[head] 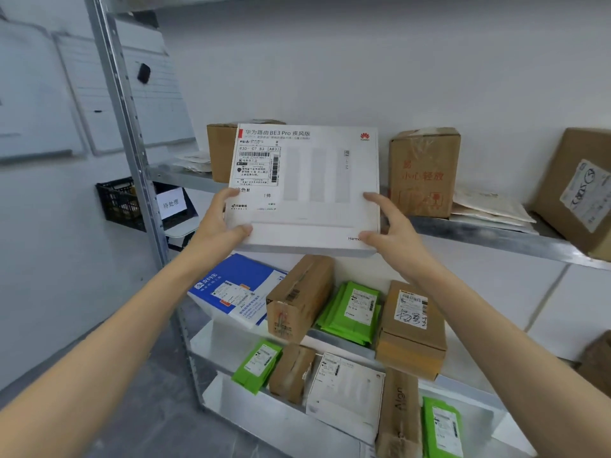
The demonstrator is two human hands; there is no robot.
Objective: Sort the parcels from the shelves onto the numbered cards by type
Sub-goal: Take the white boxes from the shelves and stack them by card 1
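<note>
A flat white box (307, 193) is held up by 2 hands in front of the upper shelf (479, 234) of a metal rack. Its printed face is turned toward the camera, and a shipping label (258, 165) is stuck at its upper left. The lower left corner of the box is gripped by the left hand (220, 219), with the thumb laid on the front face. The lower right corner is gripped the same way by the right hand (391, 226). Whether the box's bottom edge touches the shelf cannot be told.

On the upper shelf, a brown carton (221, 150) is partly hidden behind the box. A carton with red characters (425, 170) stands to the right, with pale flat envelopes (489, 208) stacked beside it and a large tilted carton (582, 190) at the far right.

On the shelf below, a blue and white parcel (236, 289), a taped brown carton (297, 297), a stack of green mailers (353, 312) and a labelled brown carton (410, 325) are set side by side. A black crate (119, 203) with a white card is seen left of the rack.
</note>
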